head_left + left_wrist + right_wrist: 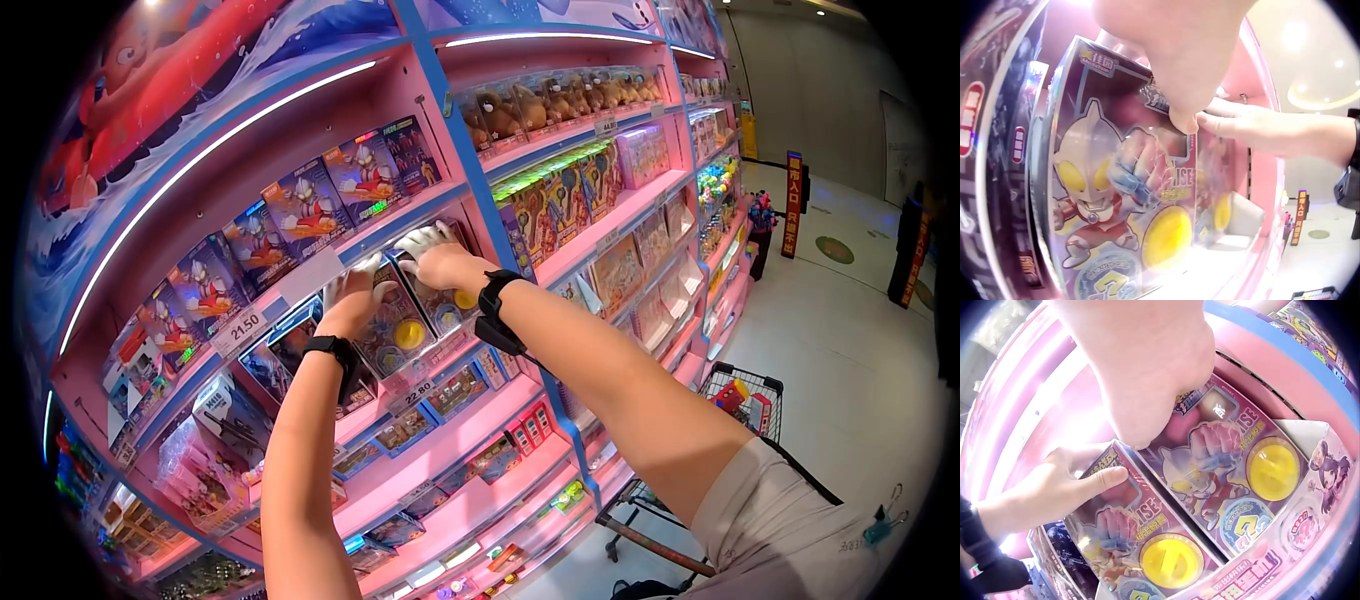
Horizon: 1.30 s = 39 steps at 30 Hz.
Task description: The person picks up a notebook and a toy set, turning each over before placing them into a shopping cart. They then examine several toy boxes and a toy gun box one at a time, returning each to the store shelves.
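Observation:
In the head view, my left hand (352, 300) is over the top of a boxed toy (393, 325) with a yellow dial on its front. Seen from the right wrist, the left thumb (1107, 480) lies on this box's front while the fingers reach over behind its top edge. My right hand (440, 258) rests on the top of a matching boxed toy (1235, 456) just beside it, fingers stretched out and spread. A cartoon hero in a silver mask is printed on the box front (1094, 181). Both boxes stand upright, side by side, in a pink display tray (1294, 540).
A price strip (415, 393) runs along the shelf edge below. More hero boxes (305, 205) line the shelf above, with plush toys (540, 100) to the right. A blue upright (490, 200) separates the bays. A shopping cart (745, 385) stands at lower right.

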Each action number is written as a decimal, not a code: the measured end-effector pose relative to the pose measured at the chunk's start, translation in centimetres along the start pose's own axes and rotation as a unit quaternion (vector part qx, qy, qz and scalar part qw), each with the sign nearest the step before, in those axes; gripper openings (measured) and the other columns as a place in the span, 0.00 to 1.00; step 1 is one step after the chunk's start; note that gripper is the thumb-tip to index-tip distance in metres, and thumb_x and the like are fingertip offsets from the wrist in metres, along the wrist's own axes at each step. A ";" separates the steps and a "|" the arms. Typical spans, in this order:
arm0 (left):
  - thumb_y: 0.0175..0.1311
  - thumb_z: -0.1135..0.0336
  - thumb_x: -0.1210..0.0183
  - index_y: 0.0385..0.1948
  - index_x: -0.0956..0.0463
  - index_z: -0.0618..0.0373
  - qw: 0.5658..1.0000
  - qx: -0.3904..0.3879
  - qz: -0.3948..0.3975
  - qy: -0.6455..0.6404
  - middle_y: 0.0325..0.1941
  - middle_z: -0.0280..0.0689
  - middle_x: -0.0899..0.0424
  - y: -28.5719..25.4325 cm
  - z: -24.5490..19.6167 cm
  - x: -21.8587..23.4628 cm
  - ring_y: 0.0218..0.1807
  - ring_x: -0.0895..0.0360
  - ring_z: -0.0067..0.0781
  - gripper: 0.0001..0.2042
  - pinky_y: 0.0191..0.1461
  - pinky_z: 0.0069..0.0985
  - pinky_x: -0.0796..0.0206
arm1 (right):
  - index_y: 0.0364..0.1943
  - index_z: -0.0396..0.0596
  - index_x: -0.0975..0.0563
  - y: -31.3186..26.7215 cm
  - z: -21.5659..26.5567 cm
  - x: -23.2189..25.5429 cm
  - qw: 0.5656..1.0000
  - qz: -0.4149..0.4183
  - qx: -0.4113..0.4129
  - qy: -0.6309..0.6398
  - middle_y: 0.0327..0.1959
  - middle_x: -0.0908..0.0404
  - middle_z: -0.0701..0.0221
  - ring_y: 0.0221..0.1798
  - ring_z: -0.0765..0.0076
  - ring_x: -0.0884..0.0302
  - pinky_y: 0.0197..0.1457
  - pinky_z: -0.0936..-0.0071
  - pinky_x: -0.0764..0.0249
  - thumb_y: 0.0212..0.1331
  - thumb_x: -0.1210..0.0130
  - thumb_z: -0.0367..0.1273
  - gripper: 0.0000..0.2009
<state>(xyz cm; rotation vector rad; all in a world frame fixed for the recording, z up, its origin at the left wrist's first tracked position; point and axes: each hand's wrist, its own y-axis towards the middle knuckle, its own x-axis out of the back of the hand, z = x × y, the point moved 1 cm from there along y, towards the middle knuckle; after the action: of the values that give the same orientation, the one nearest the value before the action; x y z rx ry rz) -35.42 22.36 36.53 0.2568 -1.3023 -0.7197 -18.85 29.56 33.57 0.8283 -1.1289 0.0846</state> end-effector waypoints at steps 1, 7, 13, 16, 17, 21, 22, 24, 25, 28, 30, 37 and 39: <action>0.60 0.47 0.41 0.59 0.28 0.52 1.000 0.001 0.018 0.017 0.50 0.48 0.19 0.0 -0.3 0.5 0.57 0.25 0.50 0.28 0.61 0.42 0.38 | 0.66 0.59 0.37 0.1 0.0 -0.2 1.000 -0.007 0.003 0.009 0.67 0.38 0.66 0.73 0.57 0.49 0.77 0.51 0.66 0.70 0.59 0.47 0.23; 0.61 0.49 0.42 0.59 0.30 0.50 0.999 0.022 0.017 -0.040 0.52 0.45 0.19 0.9 -0.2 -1.0 0.53 0.22 0.49 0.26 0.57 0.41 0.33 | 0.66 0.60 0.37 0.0 -0.4 -0.6 1.000 -0.018 0.009 0.019 0.67 0.38 0.68 0.73 0.59 0.49 0.77 0.51 0.67 0.71 0.59 0.46 0.22; 0.54 0.41 0.38 0.63 0.33 0.48 0.999 0.001 -0.037 -0.002 0.51 0.43 0.20 -0.5 -1.3 -1.0 0.52 0.23 0.48 0.35 0.53 0.40 0.32 | 0.63 0.63 0.31 0.1 -0.9 0.1 0.999 -0.016 0.023 0.016 0.63 0.32 0.71 0.70 0.61 0.43 0.74 0.57 0.57 0.68 0.52 0.44 0.20; 0.51 0.41 0.36 0.64 0.34 0.47 0.999 0.033 -0.010 -0.003 0.56 0.41 0.21 -1.1 -1.9 -0.8 0.54 0.23 0.45 0.38 0.56 0.38 0.34 | 0.58 0.61 0.27 -0.2 -1.2 0.7 0.998 -0.050 0.046 -0.009 0.62 0.28 0.70 0.67 0.60 0.38 0.69 0.56 0.49 0.67 0.52 0.43 0.17; 0.50 0.42 0.34 0.64 0.34 0.47 0.999 0.035 -0.020 -0.021 0.56 0.39 0.21 -1.1 -1.8 -0.9 0.54 0.23 0.45 0.38 0.58 0.38 0.35 | 0.59 0.60 0.27 0.4 -1.2 1.4 0.998 -0.023 0.033 0.048 0.62 0.27 0.69 0.66 0.58 0.36 0.68 0.56 0.48 0.67 0.52 0.43 0.17; 0.50 0.43 0.34 0.65 0.35 0.45 0.999 0.045 -0.018 -0.019 0.57 0.38 0.21 -1.3 -2.0 -0.7 0.57 0.25 0.47 0.38 0.60 0.39 0.37 | 0.60 0.56 0.28 0.8 -2.1 2.2 0.985 0.032 0.060 0.158 0.64 0.30 0.64 0.66 0.56 0.35 0.69 0.55 0.47 0.67 0.54 0.43 0.19; 0.50 0.43 0.34 0.66 0.36 0.44 0.999 0.048 -0.013 -0.015 0.57 0.38 0.22 -1.6 -2.1 -0.7 0.57 0.25 0.47 0.39 0.61 0.39 0.37 | 0.60 0.56 0.28 0.6 -2.4 1.4 0.988 -0.008 0.082 0.127 0.65 0.31 0.64 0.67 0.56 0.36 0.70 0.55 0.48 0.67 0.54 0.44 0.20; 0.51 0.42 0.35 0.67 0.38 0.41 0.999 0.049 -0.010 -0.008 0.58 0.38 0.22 -1.8 -2.2 -0.7 0.58 0.26 0.47 0.39 0.61 0.39 0.38 | 0.62 0.55 0.29 -0.5 -2.2 0.8 0.992 -0.083 0.079 0.055 0.67 0.32 0.65 0.69 0.57 0.39 0.72 0.56 0.50 0.67 0.53 0.48 0.23; 0.51 0.42 0.35 0.68 0.39 0.40 0.999 0.051 -0.010 -0.004 0.58 0.38 0.22 -1.7 -2.1 -0.8 0.58 0.26 0.48 0.40 0.61 0.39 0.38 | 0.63 0.58 0.30 -0.8 -2.1 1.3 0.995 -0.039 0.084 0.022 0.67 0.32 0.66 0.70 0.58 0.40 0.74 0.59 0.52 0.66 0.51 0.50 0.25; 0.50 0.45 0.33 0.66 0.37 0.37 0.998 0.042 -0.055 0.002 0.57 0.32 0.23 -1.7 -1.5 -1.8 0.54 0.26 0.42 0.38 0.58 0.38 0.39 | 0.62 0.59 0.28 -0.4 -2.0 1.1 0.993 -0.050 0.092 0.048 0.64 0.29 0.63 0.68 0.55 0.38 0.72 0.59 0.49 0.64 0.49 0.50 0.24; 0.51 0.46 0.33 0.65 0.36 0.37 0.998 0.040 -0.049 0.003 0.56 0.32 0.24 -1.9 -1.7 -1.6 0.55 0.27 0.41 0.37 0.59 0.38 0.40 | 0.61 0.59 0.27 -0.3 -2.1 0.8 0.992 -0.060 0.096 0.063 0.62 0.27 0.63 0.66 0.54 0.36 0.71 0.59 0.48 0.64 0.48 0.49 0.24; 0.53 0.45 0.35 0.64 0.35 0.38 0.998 0.046 -0.036 0.008 0.56 0.31 0.26 -2.1 -2.1 -1.0 0.55 0.28 0.40 0.34 0.59 0.37 0.41 | 0.61 0.54 0.28 -1.4 -1.2 1.0 0.991 -0.084 0.101 0.007 0.62 0.28 0.64 0.67 0.55 0.37 0.70 0.55 0.48 0.65 0.49 0.46 0.23; 0.54 0.43 0.37 0.65 0.36 0.38 0.998 0.052 -0.018 0.007 0.57 0.32 0.27 -1.8 -2.2 -1.1 0.58 0.30 0.41 0.35 0.60 0.39 0.43 | 0.64 0.50 0.33 -1.7 -0.8 1.0 0.993 -0.068 0.092 -0.033 0.64 0.32 0.60 0.68 0.53 0.40 0.73 0.50 0.51 0.66 0.52 0.44 0.25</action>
<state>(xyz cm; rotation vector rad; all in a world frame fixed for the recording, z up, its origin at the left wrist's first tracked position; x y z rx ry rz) -34.08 21.21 34.02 0.3704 -1.3271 -0.6806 -17.04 28.57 33.32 1.0777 -1.1352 0.0479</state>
